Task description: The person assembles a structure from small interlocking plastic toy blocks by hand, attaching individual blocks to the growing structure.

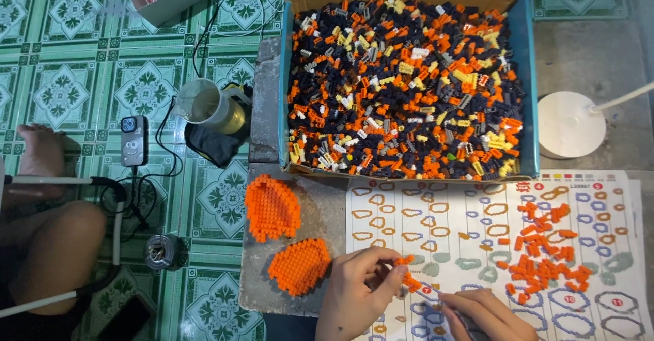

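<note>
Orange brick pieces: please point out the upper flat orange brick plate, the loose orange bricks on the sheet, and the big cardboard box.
Upper flat orange brick plate (272, 207), head view, its studded middle.
Loose orange bricks (545, 262), head view, centre of the pile.
Big cardboard box (531, 82), head view, its right blue wall.

Orange bricks between both hands

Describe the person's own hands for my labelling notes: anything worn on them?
Both the left hand and the right hand are bare: no gloves, rings, watch or bands show. No sleeve reaches the visible wrists. The fingernails are short and unpainted, as far as the head view shows. The forearms are cut off by the frame's lower edge.
</note>
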